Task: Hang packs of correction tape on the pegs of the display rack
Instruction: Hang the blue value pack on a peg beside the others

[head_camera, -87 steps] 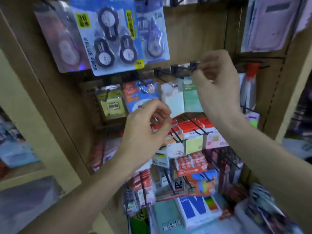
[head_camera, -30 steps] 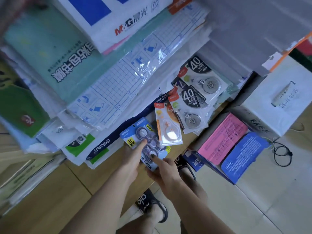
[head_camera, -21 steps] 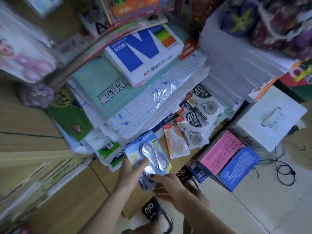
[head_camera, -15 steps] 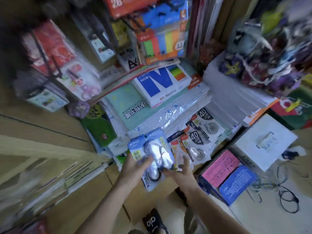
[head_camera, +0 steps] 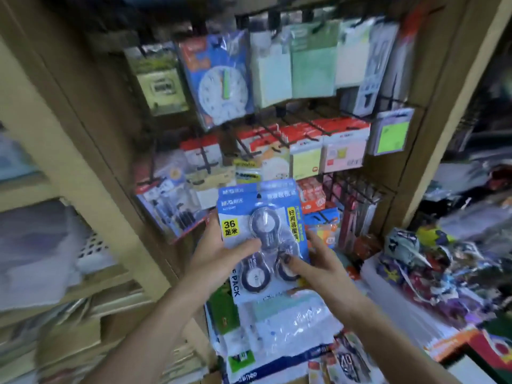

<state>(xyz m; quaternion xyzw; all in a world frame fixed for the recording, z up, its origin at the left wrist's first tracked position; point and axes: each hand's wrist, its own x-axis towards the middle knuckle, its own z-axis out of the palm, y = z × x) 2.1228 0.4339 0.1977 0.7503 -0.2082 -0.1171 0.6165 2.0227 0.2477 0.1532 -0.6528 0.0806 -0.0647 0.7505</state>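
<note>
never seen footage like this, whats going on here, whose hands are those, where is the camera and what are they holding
There is no machine here. The camera is worn on a person's head and looks forward and down, so the two bare arms coming up from the bottom are that person's own.

Together the hands hold blue correction tape packs, apparently several stacked, with a yellow "36" label on the front one. The left hand grips their left edge, thumb across the front. The right hand supports the right side, thumb on a lower tape roll.

Ahead is a display rack with black pegs carrying a toy clock pack and sticky note packs. Stacked paper goods lie below. The packs are not yet on a peg.
</note>
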